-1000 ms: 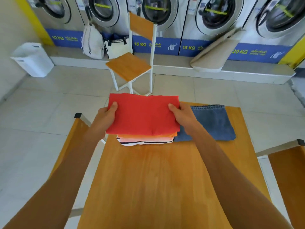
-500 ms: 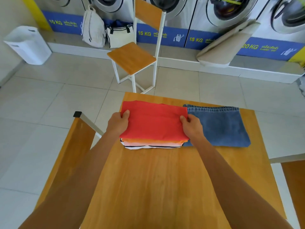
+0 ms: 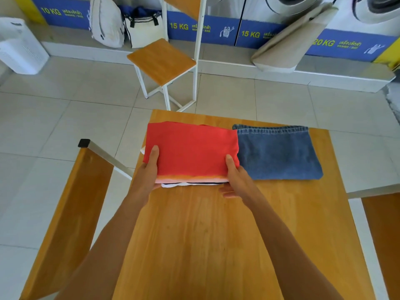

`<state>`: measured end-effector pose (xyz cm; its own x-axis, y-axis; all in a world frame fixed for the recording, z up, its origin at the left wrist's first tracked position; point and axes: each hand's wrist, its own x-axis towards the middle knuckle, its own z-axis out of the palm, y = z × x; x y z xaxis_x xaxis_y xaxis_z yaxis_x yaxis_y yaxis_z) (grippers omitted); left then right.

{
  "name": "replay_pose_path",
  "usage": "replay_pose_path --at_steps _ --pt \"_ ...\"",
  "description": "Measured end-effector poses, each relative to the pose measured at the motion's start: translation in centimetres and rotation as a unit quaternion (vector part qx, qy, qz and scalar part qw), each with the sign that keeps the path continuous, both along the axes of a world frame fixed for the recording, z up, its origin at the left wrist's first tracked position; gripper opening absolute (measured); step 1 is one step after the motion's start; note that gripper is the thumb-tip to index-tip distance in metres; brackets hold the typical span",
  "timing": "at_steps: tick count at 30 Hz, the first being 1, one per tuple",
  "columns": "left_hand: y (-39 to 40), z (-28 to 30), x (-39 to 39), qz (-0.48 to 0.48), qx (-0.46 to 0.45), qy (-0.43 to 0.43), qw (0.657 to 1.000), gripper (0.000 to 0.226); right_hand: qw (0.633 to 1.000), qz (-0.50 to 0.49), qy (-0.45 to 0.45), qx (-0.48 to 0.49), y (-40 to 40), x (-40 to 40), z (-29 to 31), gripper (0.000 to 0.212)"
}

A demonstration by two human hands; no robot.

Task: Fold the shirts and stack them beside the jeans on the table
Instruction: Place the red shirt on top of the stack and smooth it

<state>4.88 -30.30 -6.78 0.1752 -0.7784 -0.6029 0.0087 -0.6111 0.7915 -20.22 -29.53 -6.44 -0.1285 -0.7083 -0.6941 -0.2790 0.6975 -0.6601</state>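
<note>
Red shirt [image 3: 191, 149]: folded to a flat rectangle, matte knit, top of the shirt stack [image 3: 192, 182] at the far-left part of the bench [image 3: 216, 234]. Bench is varnished wood, orange-brown, straight grain, square edges.

My left hand [image 3: 149, 169] clamps the shirt's near-left edge, thumb flat on top, fingers tucked under the stack's side. My right hand [image 3: 234, 178] clamps the near-right corner the same way, thumb on the red cloth; lower fingers stretch out just off the stack's front edge, over the bench.

Below the red layer, thin bands show at the front edge: orange, pale pink, then white with a dark stripe. Edges roughly flush; a white corner sticks out at the left side.

Jeans [image 3: 277, 154] lie folded just right of the stack, touching the shirt's right edge. Blue denim, coarse weave, stitched waistband along the far side, roughly trapezoid outline.

Left of the bench: a wood chair back [image 3: 71, 213] with square metal tube, black end cap.

Beyond, on pale glossy floor tiles: a chair [image 3: 164, 59] with wood seat, white metal frame. Further back a white perforated laundry basket [image 3: 20, 47], a white backpack [image 3: 106, 21], a canvas tote bag [image 3: 145, 27], a beige slanted padded board [image 3: 292, 40], all along the washers' blue base strip.
</note>
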Motion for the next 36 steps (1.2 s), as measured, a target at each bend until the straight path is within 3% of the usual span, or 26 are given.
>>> replay_pose_path --at_steps 11,19,27,30,32,34,36 --pt "-8.2 0.3 -0.2 0.009 0.011 -0.034 0.999 0.077 0.994 0.007 0.086 -0.072 -6.7 1.6 0.7 0.05" --pt "-11.6 0.3 -0.7 -0.008 0.011 -0.055 0.998 0.075 0.993 -0.007 0.108 -0.049 -9.8 1.7 0.1 0.051" --pt "-11.0 0.8 -0.7 0.011 0.035 -0.005 0.999 0.082 0.997 -0.006 0.079 -0.026 -9.0 0.4 0.3 0.065" --pt "-9.0 0.2 -1.3 0.083 -0.011 0.034 0.996 0.074 0.975 -0.047 0.184 -0.117 -7.0 -1.7 0.1 0.063" --pt "-6.2 -0.5 -2.7 0.142 -0.024 -0.034 0.989 0.067 0.931 -0.058 0.317 -0.172 -5.0 -3.4 -0.3 0.045" --pt "-2.9 -1.8 -4.7 0.16 -0.074 -0.139 0.974 0.047 0.92 -0.037 0.368 -0.13 -3.4 -4.5 -1.2 0.049" --pt "-0.4 -3.6 -6.9 0.084 -0.136 -0.198 0.967 0.039 0.921 0.021 0.383 -0.07 -2.8 -4.8 -2.6 0.068"
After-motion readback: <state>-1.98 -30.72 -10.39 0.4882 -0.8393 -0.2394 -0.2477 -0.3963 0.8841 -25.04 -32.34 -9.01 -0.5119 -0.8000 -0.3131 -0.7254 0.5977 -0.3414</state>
